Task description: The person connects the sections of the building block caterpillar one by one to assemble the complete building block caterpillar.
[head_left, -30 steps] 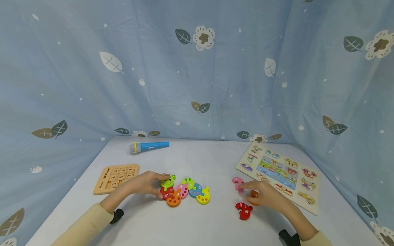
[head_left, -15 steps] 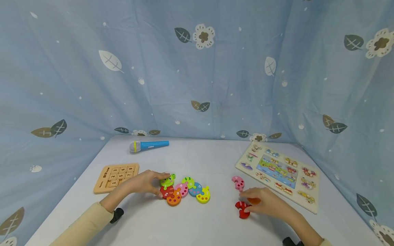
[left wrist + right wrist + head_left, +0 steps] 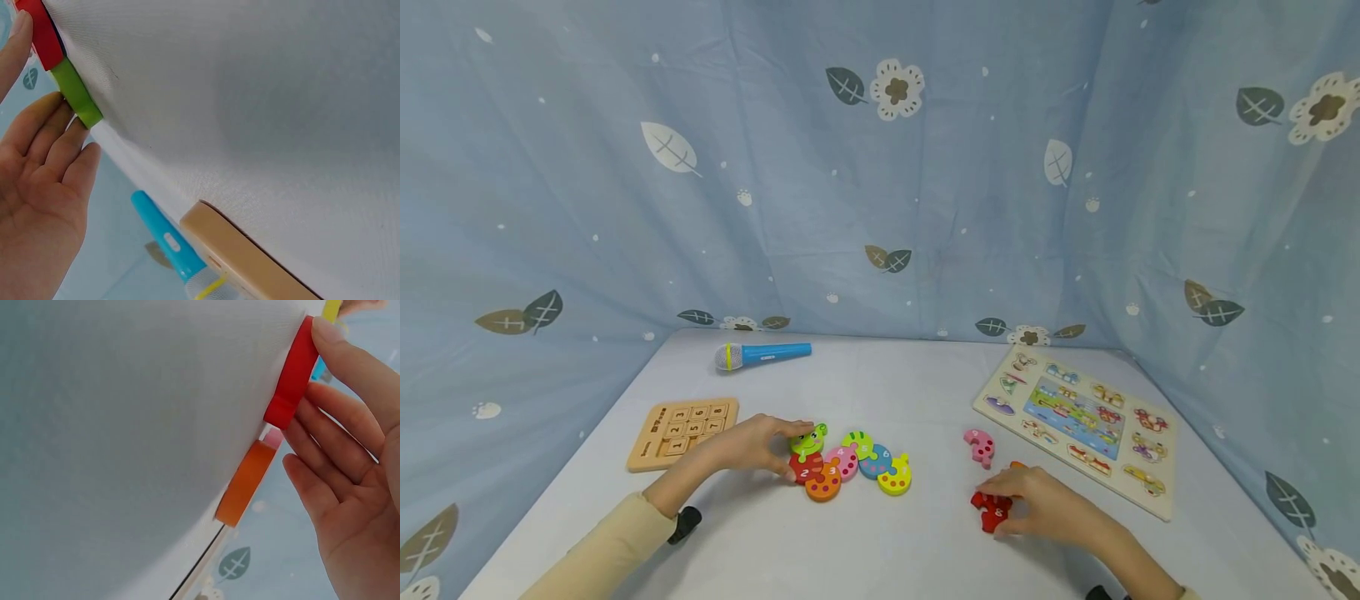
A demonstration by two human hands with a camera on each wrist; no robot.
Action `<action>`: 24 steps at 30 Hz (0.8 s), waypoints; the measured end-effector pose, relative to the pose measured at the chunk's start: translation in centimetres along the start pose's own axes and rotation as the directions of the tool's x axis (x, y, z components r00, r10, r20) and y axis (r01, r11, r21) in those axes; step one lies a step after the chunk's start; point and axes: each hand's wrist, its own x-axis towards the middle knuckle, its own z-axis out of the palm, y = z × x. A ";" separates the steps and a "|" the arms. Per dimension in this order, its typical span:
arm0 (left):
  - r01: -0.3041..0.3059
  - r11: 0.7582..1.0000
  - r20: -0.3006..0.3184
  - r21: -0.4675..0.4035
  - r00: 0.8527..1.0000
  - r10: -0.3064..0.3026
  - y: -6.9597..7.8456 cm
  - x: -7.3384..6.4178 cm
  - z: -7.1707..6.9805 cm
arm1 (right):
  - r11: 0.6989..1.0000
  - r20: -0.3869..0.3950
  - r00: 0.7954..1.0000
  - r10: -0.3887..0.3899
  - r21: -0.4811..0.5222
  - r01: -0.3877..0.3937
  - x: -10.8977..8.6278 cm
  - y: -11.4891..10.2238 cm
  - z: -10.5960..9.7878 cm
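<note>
A wooden number caterpillar puzzle (image 3: 841, 472) lies on the table, its several coloured pieces joined behind a green head. My left hand (image 3: 752, 446) holds its head end: the thumb is against the red piece marked 2 (image 3: 42, 31), the fingers against the green head (image 3: 76, 94). With thumb and fingers, my right hand (image 3: 1048, 506) grips a loose red puzzle piece (image 3: 992, 510) at the table surface. An orange piece (image 3: 247, 483) lies beside that hand, mostly hidden by it in the head view. Farther back rests a loose pink piece (image 3: 981, 447).
On the left lies a wooden sliding number board (image 3: 683, 433). Behind it is a blue toy microphone (image 3: 767, 354). A picture peg puzzle board (image 3: 1078, 429) lies at the right. A patterned blue curtain (image 3: 880, 183) hangs behind the white table (image 3: 880, 558).
My right hand has moved from the orange piece toward the near side and taken hold of the red piece. The left hand stays in place on the caterpillar puzzle.
</note>
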 end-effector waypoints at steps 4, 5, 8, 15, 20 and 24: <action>0.002 1.000 -0.002 -0.009 1.000 -0.002 0.0 0.0 0.0 | 1.000 -0.009 1.000 -0.009 0.010 0.010 0.1 0.0 0.1; 0.001 1.000 -0.001 -0.012 1.000 -0.001 0.0 0.0 0.0 | 1.000 -0.014 1.000 -0.014 0.011 0.014 0.1 0.0 0.1; -0.002 1.000 0.000 -0.017 1.000 0.002 0.1 0.0 0.0 | 1.000 -0.029 0.999 -0.026 0.010 0.026 0.2 0.1 0.2; -0.008 1.000 -0.001 -0.007 1.000 0.008 0.0 0.0 0.1 | 1.000 -0.024 1.000 0.007 0.028 -0.006 1.0 -0.4 0.0; -0.009 1.000 -0.002 -0.005 1.000 0.009 -0.1 0.0 0.1 | 0.999 -0.039 0.999 0.010 0.035 -0.008 1.8 -0.8 0.0; -0.013 1.000 -0.005 -0.007 1.000 0.013 -0.2 0.0 0.1 | 0.999 -0.058 0.998 -0.007 0.036 0.009 2.5 -1.1 0.2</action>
